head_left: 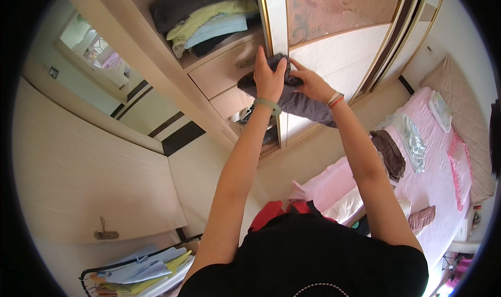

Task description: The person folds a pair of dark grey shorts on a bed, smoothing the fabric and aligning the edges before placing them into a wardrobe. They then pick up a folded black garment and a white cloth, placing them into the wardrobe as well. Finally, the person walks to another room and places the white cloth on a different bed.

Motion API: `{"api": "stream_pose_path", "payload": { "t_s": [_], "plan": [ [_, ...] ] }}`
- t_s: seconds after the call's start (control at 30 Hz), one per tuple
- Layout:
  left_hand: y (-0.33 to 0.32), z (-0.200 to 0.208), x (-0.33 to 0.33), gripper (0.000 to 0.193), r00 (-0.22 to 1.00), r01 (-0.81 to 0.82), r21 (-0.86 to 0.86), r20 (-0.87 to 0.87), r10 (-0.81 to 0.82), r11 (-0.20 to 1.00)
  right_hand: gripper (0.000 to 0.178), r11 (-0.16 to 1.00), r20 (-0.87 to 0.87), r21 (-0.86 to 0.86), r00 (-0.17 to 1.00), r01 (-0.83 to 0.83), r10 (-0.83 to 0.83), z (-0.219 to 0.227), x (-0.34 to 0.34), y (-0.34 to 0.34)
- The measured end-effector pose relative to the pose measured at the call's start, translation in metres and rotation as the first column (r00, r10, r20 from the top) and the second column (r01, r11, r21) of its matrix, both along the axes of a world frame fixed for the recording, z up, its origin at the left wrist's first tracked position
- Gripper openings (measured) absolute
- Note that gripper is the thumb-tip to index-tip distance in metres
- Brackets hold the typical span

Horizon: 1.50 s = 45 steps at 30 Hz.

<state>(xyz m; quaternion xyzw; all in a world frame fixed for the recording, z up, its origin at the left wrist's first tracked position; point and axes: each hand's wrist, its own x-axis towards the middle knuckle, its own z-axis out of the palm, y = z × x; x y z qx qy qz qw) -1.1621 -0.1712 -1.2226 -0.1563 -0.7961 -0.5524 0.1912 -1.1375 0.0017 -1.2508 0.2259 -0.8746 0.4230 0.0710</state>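
A dark grey garment [308, 108] is bunched between my two hands in front of the wardrobe, its lower part hanging down to the right. My left hand [269, 80] grips it at the bunched top, with a finger pointing up along the cloth and the thumb on the near side. From the right, my right hand [313, 86] pinches the same bunch, fingers curled into the fabric. The exact kind of garment cannot be told while it is crumpled. Just beyond my left hand is a wardrobe drawer [219, 75].
Folded clothes [216, 28] lie on the shelf above the drawer. A sliding wardrobe door [329, 62] stands to the right. The pink bed [422, 104] bears clothes and plastic-wrapped items. A clothes rack [94, 271] stands lower left, near a pale door [94, 172].
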Motion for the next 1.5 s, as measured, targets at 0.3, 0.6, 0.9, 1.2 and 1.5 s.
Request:
{"api": "stream_pose_path", "payload": {
  "t_s": [0.3,0.6,0.9,1.2,1.5],
  "plan": [
    [0.031,-0.006,-0.045,0.086,0.970,0.221,0.033,0.098,-0.223,0.975,0.051,0.990,-0.018,0.015,0.990,0.141,-0.141,-0.015,-0.035,0.019],
    [0.054,-0.021,-0.091,0.079,0.901,0.419,0.052,0.098,-0.422,0.907,0.060,0.945,-0.046,0.001,0.944,0.328,-0.327,-0.034,-0.062,0.038],
    [0.094,-0.026,-0.125,0.072,0.779,0.605,0.204,0.051,-0.625,0.770,0.058,0.911,-0.067,-0.064,0.909,0.408,-0.411,-0.039,-0.078,0.072],
    [0.093,-0.041,-0.108,0.067,0.809,0.576,0.253,-0.043,-0.586,0.777,0.063,0.816,-0.031,-0.172,0.825,0.552,-0.564,-0.080,-0.059,0.085],
    [-0.010,-0.241,-0.047,0.090,0.531,0.195,0.467,0.689,-0.492,0.863,0.073,0.253,0.664,-0.657,0.704,0.710,-0.251,-0.197,0.031,0.018]
  ]
}}
